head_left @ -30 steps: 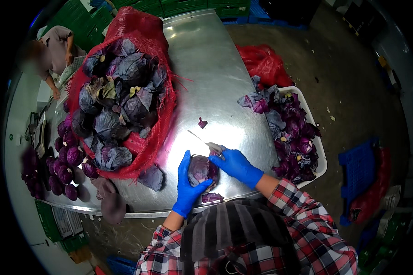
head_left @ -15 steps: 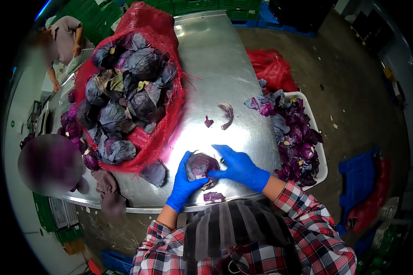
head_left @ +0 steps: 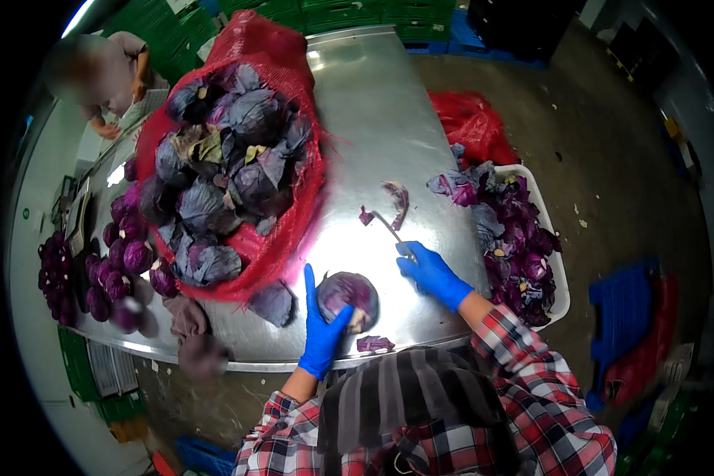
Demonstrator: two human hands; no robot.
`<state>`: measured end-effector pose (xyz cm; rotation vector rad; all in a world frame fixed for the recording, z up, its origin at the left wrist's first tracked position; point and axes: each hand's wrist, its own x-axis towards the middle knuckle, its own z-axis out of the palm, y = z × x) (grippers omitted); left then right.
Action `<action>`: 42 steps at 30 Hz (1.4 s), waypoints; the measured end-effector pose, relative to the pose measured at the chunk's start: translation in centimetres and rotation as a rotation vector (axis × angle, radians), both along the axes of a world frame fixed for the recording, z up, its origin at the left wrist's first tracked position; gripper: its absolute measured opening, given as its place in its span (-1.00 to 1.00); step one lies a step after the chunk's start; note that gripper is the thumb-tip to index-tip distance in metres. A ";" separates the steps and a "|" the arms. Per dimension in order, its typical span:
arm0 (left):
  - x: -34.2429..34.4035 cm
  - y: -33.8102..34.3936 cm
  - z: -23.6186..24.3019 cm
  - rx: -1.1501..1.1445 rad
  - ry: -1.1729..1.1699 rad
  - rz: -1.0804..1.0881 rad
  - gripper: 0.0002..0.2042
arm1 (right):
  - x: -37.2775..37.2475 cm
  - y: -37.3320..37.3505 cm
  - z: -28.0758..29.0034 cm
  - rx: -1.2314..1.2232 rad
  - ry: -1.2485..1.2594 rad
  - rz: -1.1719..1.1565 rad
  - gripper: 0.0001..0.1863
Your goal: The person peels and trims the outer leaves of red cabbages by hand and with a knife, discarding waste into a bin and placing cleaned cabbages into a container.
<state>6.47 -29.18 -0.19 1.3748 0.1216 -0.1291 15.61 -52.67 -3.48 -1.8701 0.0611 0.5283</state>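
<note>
Purple cabbages [head_left: 138,257], too crowded to count, sit on the left of the metal table [head_left: 365,103]. Next comes one red sack [head_left: 250,36] of dark heads, then one loose leaf [head_left: 270,305]. The left hand [head_left: 324,329], thumb and fingers spread, holds one round cabbage [head_left: 352,290], with one purple scrap [head_left: 374,343] just below. Two leaf pieces [head_left: 399,205] lie near one knife [head_left: 387,227], gripped in the right hand [head_left: 432,274]. One white tub [head_left: 563,295] brims with leaves.

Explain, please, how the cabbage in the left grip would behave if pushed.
The cabbage would probably roll, being nearly round on a smooth metal table. It is likely firm and fairly heavy, since it looks tightly packed.
</note>
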 end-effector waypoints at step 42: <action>1.0 1.9 2.1 0.883 0.020 -0.237 0.21 | -4.6 3.5 3.6 0.185 0.102 0.287 -0.31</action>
